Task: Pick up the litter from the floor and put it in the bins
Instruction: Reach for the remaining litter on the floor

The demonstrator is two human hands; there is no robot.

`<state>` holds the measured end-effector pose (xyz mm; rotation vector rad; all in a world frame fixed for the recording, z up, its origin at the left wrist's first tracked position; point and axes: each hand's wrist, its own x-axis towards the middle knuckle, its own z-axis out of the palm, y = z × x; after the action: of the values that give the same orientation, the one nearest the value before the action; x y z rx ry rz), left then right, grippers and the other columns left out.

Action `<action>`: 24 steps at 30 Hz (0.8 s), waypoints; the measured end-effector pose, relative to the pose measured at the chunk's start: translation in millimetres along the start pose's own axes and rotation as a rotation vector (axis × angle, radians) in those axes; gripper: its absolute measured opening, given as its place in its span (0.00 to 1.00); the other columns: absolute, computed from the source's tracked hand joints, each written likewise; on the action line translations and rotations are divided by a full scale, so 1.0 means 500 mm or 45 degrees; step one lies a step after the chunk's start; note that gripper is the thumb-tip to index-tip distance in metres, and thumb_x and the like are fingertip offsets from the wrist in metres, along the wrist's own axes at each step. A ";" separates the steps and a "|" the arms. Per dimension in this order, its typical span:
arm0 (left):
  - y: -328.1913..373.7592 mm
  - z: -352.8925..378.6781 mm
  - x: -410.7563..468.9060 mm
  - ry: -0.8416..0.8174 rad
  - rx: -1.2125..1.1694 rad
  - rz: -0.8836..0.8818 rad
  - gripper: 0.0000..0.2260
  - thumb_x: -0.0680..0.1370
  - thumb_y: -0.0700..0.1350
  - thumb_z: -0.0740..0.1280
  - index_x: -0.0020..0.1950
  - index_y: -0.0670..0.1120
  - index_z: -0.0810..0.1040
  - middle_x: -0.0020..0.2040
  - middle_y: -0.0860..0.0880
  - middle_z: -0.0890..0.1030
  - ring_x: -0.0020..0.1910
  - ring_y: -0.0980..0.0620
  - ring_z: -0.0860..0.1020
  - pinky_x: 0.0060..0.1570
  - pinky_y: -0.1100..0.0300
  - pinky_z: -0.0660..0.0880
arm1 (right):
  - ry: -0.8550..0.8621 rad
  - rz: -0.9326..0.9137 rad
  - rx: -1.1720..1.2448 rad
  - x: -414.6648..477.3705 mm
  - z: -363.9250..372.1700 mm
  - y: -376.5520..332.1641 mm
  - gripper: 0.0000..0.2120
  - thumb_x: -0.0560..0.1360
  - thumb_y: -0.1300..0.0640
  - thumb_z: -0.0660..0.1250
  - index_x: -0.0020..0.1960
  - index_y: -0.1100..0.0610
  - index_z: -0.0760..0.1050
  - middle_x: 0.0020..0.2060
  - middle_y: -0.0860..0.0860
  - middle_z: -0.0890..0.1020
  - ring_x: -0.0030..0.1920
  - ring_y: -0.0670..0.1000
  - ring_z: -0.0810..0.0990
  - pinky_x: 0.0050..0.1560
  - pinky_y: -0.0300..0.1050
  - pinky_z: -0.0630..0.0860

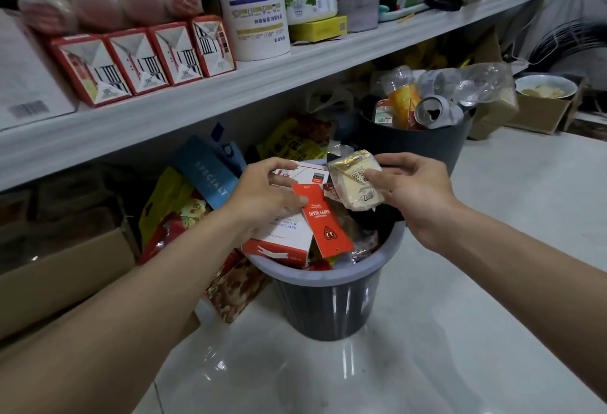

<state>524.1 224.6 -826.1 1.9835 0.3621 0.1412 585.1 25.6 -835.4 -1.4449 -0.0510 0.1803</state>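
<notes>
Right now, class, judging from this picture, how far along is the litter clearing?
Done: the far bin already holds bottles and a can, and the near bin is heaped with packaging. In hand: the left hand grips a red-and-white carton and the right hand pinches a pale yellow packet, both over the near bin. Left: release them; the wrappers beside that bin may need binning too.

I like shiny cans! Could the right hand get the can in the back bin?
Probably not yet: the can lies uncovered atop the back bin, but the right hand is holding a pale packet.
</notes>
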 end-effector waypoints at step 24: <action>-0.001 0.030 -0.014 0.113 0.841 0.483 0.19 0.77 0.51 0.68 0.68 0.51 0.74 0.66 0.51 0.76 0.66 0.51 0.72 0.63 0.52 0.72 | -0.097 -0.388 -0.951 -0.002 0.000 0.039 0.21 0.75 0.54 0.71 0.66 0.54 0.75 0.59 0.49 0.80 0.59 0.48 0.78 0.58 0.42 0.76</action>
<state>521.2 209.3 -832.5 2.6948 0.0806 0.3902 582.1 27.7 -854.5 -2.1479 -0.4356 -0.0470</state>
